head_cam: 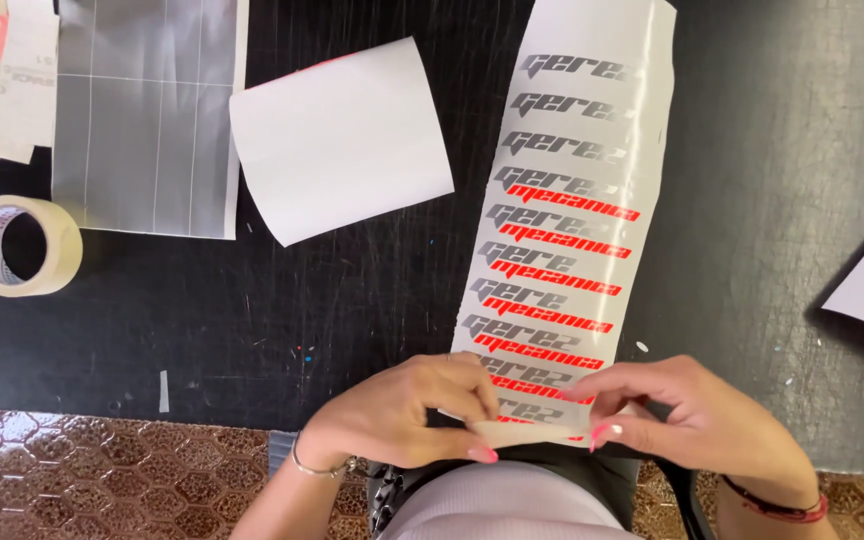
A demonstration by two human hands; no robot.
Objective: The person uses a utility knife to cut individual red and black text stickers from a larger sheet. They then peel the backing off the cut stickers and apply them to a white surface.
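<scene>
Both hands pinch the near end of a long sticker sheet [572, 200]: the left hand [407, 410] and right hand [697, 415] have fingertips pressed on a peeling strip [527, 432] at six o'clock. The sheet's long axis runs away toward twelve to one o'clock, both hands equally near. On the black surface [352, 300], a curled white sheet [342, 140] lies at eleven, a tape roll [22, 245] at nine.

Black table [772, 200]: sticker sheets [567, 200], tape roll [20, 245].

Both hands [402, 410] [692, 410] pinch the sticker strip's [572, 200] near end (curled upward).
</scene>
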